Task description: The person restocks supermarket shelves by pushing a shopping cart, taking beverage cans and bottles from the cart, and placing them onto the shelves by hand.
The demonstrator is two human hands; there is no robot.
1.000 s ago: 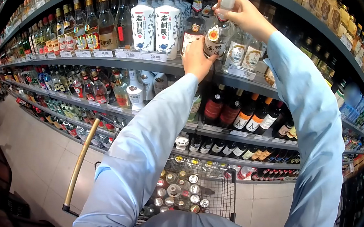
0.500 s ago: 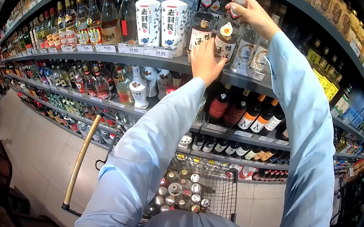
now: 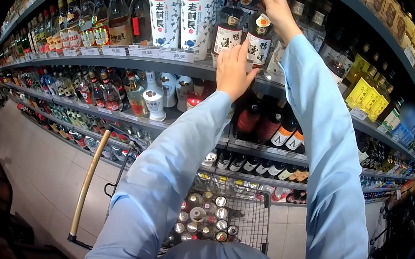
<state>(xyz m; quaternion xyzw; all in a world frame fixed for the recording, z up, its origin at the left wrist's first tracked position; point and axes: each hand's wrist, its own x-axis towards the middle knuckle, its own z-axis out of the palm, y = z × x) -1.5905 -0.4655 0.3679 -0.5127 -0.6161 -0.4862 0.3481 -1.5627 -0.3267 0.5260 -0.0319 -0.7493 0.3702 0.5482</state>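
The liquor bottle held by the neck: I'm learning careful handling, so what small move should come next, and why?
I'd probably ease the liquor bottle gently down and back until its base feels settled, before letting go. The right hand grips its neck, the left hand is low in front, near the shelf edge, and hides part of the base.

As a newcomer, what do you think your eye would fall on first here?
Probably the pale-blue sleeves reaching up to a labelled bottle, right hand at its neck, left hand low against it. White blue-flowered bottles stand left of it on that shelf. Below, a cart holds clustered bottles.
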